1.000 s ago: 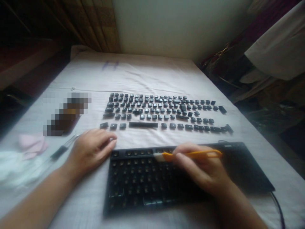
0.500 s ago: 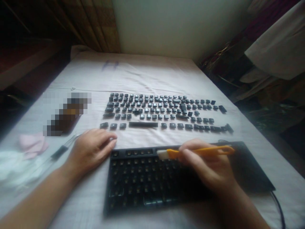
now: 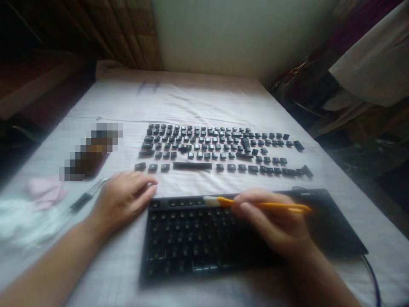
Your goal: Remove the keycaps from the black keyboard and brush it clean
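A black keyboard (image 3: 191, 243) with its keycaps removed lies on a white cloth in front of me. My right hand (image 3: 275, 226) is closed on an orange-handled brush (image 3: 271, 206), whose white bristles touch the keyboard's top row near the middle. My left hand (image 3: 123, 198) rests flat on the cloth, fingers loosely spread, its fingertips at the keyboard's top left corner. Beyond the keyboard, several black keycaps (image 3: 220, 149) lie in rows, with the long space bar (image 3: 191, 166) in the nearest row.
The white cloth (image 3: 198, 102) covers the table. A metal tool with a dark grip (image 3: 84, 196) lies left of my left hand. Pink and white cloths (image 3: 35, 204) lie at the far left. A cable (image 3: 372, 273) leaves the keyboard's right end. Dark clutter borders the right side.
The brush slid right and then back left along the keyboard's top row, and its handle now lies flatter. My left hand has stayed in place.
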The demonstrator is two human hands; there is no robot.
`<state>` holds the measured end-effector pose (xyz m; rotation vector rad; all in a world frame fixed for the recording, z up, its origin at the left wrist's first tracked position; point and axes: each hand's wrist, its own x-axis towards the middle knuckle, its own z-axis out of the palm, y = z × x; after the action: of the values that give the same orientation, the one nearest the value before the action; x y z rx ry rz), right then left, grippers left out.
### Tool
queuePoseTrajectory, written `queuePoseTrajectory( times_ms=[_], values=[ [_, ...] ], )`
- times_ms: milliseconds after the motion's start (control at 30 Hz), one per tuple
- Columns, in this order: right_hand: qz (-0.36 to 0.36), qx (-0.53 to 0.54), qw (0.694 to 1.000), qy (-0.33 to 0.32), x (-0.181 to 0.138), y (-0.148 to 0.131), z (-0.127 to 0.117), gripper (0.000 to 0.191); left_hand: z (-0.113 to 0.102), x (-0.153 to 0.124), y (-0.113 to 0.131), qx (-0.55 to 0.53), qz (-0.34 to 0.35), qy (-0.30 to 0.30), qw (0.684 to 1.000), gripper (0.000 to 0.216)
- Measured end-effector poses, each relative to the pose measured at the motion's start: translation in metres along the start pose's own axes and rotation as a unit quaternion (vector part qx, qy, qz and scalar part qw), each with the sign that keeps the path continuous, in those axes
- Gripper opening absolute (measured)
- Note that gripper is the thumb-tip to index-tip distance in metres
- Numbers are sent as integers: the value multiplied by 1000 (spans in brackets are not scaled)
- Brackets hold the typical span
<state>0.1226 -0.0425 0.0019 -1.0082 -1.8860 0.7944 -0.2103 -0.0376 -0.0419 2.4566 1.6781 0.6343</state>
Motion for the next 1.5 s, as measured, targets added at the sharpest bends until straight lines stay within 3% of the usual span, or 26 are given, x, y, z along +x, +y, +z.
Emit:
queuePoseTrajectory(
  times_ms=[67, 267, 500, 767, 1033, 1233, 1500],
  values=[
    [7, -3, 1000, 0, 0, 0, -2, 10, 0, 0, 0, 0, 4, 0, 1000, 17],
    [-15, -11, 996, -85, 5, 1, -1, 13, 1, 1, 0, 10, 10, 1, 1000, 17],
    [-4, 35, 999, -18, 2, 0, -4, 16, 1, 0, 0, 4, 1, -1, 1000, 18],
    [-9, 20, 997, -68, 5, -1, -3, 16, 1, 0, 0, 2, 6, 4, 1000, 17],
    [69, 81, 993, 52, -6, 5, -13, 9, 3, 0, -4, 13, 13, 3, 1000, 18],
    [103, -2, 995, 5, -2, 8, -21, 9, 2, -2, -4, 12, 12, 3, 1000, 18],
    [70, -20, 997, -14, 2, 7, -21, 6, 3, -1, -4, 21, 22, 5, 1000, 17]
  ],
)
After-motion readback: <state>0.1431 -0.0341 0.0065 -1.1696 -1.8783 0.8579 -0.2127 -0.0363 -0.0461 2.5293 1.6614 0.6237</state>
